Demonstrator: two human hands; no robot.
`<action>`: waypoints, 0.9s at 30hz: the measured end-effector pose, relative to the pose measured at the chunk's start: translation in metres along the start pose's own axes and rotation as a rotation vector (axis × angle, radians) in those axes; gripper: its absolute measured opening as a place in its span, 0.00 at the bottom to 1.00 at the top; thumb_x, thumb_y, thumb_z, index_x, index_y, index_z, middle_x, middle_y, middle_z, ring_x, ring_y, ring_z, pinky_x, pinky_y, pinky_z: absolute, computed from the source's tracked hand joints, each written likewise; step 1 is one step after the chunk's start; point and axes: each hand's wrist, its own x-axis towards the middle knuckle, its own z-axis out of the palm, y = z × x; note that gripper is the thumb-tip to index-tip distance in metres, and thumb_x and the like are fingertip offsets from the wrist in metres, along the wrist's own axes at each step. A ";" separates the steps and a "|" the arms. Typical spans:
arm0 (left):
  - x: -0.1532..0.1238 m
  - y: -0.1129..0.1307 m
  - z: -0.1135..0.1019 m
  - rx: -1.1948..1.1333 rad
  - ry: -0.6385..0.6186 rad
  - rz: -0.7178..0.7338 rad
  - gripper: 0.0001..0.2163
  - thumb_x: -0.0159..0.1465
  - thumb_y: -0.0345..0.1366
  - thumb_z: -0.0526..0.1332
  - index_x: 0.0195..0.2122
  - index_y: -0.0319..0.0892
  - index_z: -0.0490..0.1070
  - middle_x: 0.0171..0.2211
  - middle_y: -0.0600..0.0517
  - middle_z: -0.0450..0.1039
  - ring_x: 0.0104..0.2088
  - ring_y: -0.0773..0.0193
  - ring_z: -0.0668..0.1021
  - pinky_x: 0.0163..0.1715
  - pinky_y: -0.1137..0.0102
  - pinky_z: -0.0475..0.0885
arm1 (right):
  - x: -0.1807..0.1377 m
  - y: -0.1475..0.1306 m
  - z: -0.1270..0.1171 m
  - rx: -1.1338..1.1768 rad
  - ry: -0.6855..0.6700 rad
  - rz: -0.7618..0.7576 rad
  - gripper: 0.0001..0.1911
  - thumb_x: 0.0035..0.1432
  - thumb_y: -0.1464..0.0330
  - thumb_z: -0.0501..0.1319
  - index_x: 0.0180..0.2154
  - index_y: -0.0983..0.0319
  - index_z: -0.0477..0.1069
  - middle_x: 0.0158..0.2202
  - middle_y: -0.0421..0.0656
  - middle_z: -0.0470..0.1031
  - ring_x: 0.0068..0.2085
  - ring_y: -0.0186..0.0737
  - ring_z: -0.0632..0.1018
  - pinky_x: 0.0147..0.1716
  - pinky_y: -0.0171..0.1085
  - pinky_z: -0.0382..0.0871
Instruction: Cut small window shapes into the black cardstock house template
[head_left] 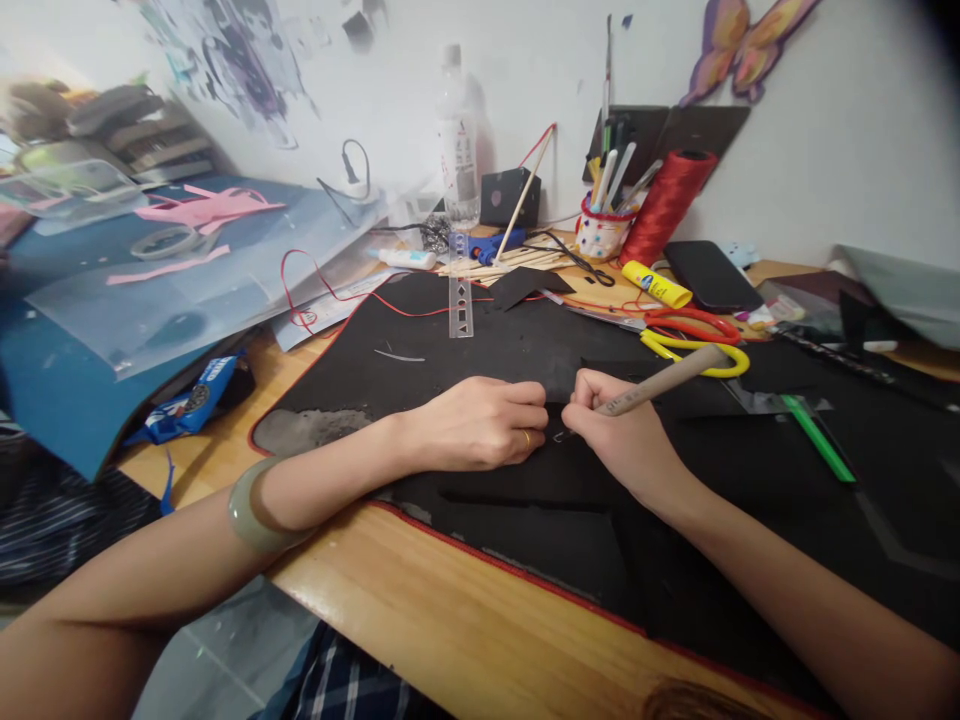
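My right hand (619,425) is closed around a slim grey pen (664,380), which slants up to the right. The pen's tip is hidden behind my fingers, low over the black mat (495,355). Just left of it, my left hand (495,425) rests with its fingers curled; whatever they may pinch is hidden. Between the two hands lies dark sheet material, hard to tell apart from the mat, with a small pale mark (557,437) on it. Scissors with red and yellow handles (694,345) lie beyond the pen.
Behind the hands are a clear stencil ruler (459,300), a glue stick (656,284), a phone (712,275), a red thread spool (667,205), a pen cup (602,230) and a plastic bottle (457,150). Blue sheets (56,385) overhang on the left. A green cutter (817,438) lies right.
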 end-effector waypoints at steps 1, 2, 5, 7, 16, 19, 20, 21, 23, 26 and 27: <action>0.000 0.000 0.000 -0.012 -0.006 0.003 0.17 0.67 0.33 0.43 0.29 0.39 0.69 0.31 0.50 0.70 0.36 0.66 0.68 0.30 0.72 0.63 | 0.000 -0.001 0.000 -0.013 0.000 0.004 0.11 0.42 0.75 0.53 0.16 0.61 0.50 0.15 0.33 0.53 0.20 0.29 0.57 0.19 0.32 0.49; 0.000 -0.001 0.000 -0.024 -0.011 0.006 0.17 0.67 0.33 0.43 0.29 0.39 0.69 0.31 0.50 0.69 0.37 0.66 0.68 0.30 0.72 0.63 | 0.000 -0.001 0.000 -0.022 -0.002 0.011 0.11 0.42 0.75 0.53 0.16 0.61 0.51 0.15 0.33 0.53 0.20 0.29 0.57 0.19 0.32 0.49; 0.001 -0.001 -0.002 -0.065 -0.020 0.017 0.18 0.67 0.32 0.43 0.27 0.39 0.69 0.31 0.50 0.69 0.37 0.66 0.68 0.31 0.73 0.64 | 0.000 -0.002 0.001 -0.025 -0.016 0.045 0.11 0.42 0.74 0.53 0.16 0.61 0.51 0.14 0.33 0.52 0.19 0.29 0.57 0.19 0.32 0.49; 0.001 -0.002 -0.003 -0.101 -0.024 0.025 0.18 0.67 0.32 0.43 0.27 0.38 0.70 0.30 0.49 0.70 0.37 0.65 0.69 0.32 0.73 0.64 | 0.000 -0.002 0.002 -0.010 -0.027 0.064 0.11 0.42 0.74 0.53 0.16 0.61 0.51 0.13 0.33 0.53 0.19 0.29 0.58 0.19 0.32 0.50; -0.008 -0.005 -0.002 -0.260 0.096 -0.014 0.12 0.64 0.33 0.49 0.35 0.39 0.72 0.33 0.49 0.72 0.38 0.65 0.69 0.34 0.72 0.67 | -0.001 -0.002 0.001 0.004 -0.046 0.080 0.09 0.43 0.73 0.54 0.17 0.60 0.53 0.12 0.33 0.58 0.17 0.30 0.63 0.19 0.31 0.53; -0.012 -0.008 -0.006 -0.255 0.287 -0.107 0.08 0.62 0.33 0.53 0.36 0.42 0.71 0.33 0.51 0.73 0.36 0.66 0.70 0.37 0.71 0.68 | -0.001 -0.004 0.001 0.033 -0.044 0.092 0.09 0.43 0.73 0.54 0.18 0.60 0.54 0.11 0.33 0.58 0.17 0.30 0.64 0.18 0.31 0.55; -0.013 -0.011 -0.009 -0.211 0.365 -0.144 0.07 0.62 0.34 0.54 0.37 0.43 0.71 0.33 0.52 0.73 0.35 0.67 0.70 0.37 0.70 0.68 | -0.002 -0.005 0.001 0.045 -0.042 0.103 0.09 0.43 0.73 0.53 0.18 0.60 0.53 0.11 0.33 0.58 0.16 0.30 0.64 0.18 0.31 0.55; -0.015 -0.017 -0.012 -0.147 0.435 -0.175 0.06 0.61 0.34 0.55 0.37 0.44 0.71 0.32 0.53 0.73 0.34 0.67 0.71 0.36 0.70 0.68 | -0.002 -0.005 0.001 0.055 -0.039 0.115 0.09 0.44 0.74 0.53 0.17 0.60 0.53 0.11 0.32 0.58 0.16 0.30 0.64 0.18 0.31 0.55; -0.016 -0.036 -0.018 0.004 0.515 -0.252 0.06 0.61 0.36 0.55 0.38 0.46 0.70 0.32 0.54 0.72 0.34 0.67 0.71 0.37 0.69 0.67 | -0.002 -0.005 0.001 0.071 -0.036 0.125 0.10 0.44 0.73 0.54 0.17 0.60 0.53 0.11 0.32 0.56 0.15 0.29 0.63 0.18 0.31 0.54; -0.014 -0.078 -0.026 0.152 0.461 -0.540 0.09 0.64 0.35 0.50 0.40 0.43 0.69 0.38 0.50 0.69 0.42 0.61 0.69 0.44 0.63 0.63 | -0.002 -0.004 0.001 0.098 -0.039 0.111 0.11 0.46 0.73 0.54 0.18 0.60 0.53 0.10 0.31 0.55 0.15 0.28 0.61 0.17 0.31 0.52; -0.014 -0.091 -0.028 0.165 0.420 -0.684 0.11 0.64 0.31 0.48 0.41 0.41 0.68 0.41 0.48 0.68 0.45 0.59 0.67 0.46 0.60 0.61 | -0.001 -0.003 0.000 0.108 -0.040 0.110 0.11 0.46 0.72 0.54 0.18 0.60 0.53 0.10 0.31 0.54 0.14 0.28 0.60 0.17 0.31 0.51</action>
